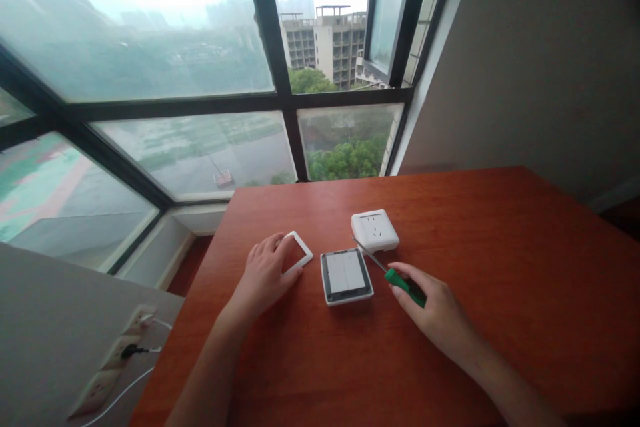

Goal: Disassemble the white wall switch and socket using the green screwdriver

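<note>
My left hand (264, 271) is closed on a thin white square faceplate frame (304, 245), with the fingers along its far left side and the thumb at its near edge. The frame lies at or just above the tabletop. In my right hand (430, 300) is a screwdriver (396, 277) with a green handle, its metal shaft pointing up and left. Between the hands sits a white wall switch (346, 272) with its dark grey inner border exposed. Just behind it is a white wall socket (375, 229) with its slots facing up. The screwdriver's tip is near the socket's left edge; contact cannot be made out.
Everything rests on a reddish-brown wooden table (310, 367). Dark-framed windows (200, 107) stand beyond its far edge, and a grey wall (540, 67) is at the right. Low on the left, wall outlets (117, 352) hold plugged-in cables.
</note>
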Available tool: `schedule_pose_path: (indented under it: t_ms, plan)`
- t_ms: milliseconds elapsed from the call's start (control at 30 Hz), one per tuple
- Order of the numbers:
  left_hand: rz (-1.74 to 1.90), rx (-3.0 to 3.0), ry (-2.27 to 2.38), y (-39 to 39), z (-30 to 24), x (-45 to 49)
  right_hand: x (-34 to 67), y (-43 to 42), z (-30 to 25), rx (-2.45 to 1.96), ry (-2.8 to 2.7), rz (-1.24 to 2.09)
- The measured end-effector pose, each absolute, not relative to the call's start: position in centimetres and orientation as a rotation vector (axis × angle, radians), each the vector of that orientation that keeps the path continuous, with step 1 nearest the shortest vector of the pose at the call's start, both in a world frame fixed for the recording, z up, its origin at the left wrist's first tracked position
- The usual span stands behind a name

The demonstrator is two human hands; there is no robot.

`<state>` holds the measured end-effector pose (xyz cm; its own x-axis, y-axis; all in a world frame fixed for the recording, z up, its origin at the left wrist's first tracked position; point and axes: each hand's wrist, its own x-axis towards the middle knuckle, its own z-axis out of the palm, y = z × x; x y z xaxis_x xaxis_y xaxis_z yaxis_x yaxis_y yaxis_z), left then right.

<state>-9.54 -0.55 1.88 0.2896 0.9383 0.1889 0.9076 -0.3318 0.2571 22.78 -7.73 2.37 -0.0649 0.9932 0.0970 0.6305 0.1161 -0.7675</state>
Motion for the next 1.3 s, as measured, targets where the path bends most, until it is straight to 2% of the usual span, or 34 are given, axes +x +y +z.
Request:
schedule_pose_path:
  t_ms: [100,200,333,767,1300]
  plan:
    - [0.598,2.432,1.72,-0.7,2.3,-8.7,22.9,-7.6,2.9,-1.593,-1.759,0.744]
    - [0.707,2.355,1.473,-1.4,3.6,-6.6,23.3,-7.6,3.4,-1.607,-1.773,0.76]
    - [0.664,2.275,1.259,-2.9,4.2,-2.9,24.4,-7.4,4.2,-1.602,-1.868,0.757]
    - [0.699,2.297,1.231,-3.3,3.8,-1.6,27.7,-8.9,6.4,-1.553,-2.223,0.704]
    - [0.668,2.314,1.225,-3.2,3.5,-1.3,26.2,-3.4,13.0,-1.45,-2.704,0.506]
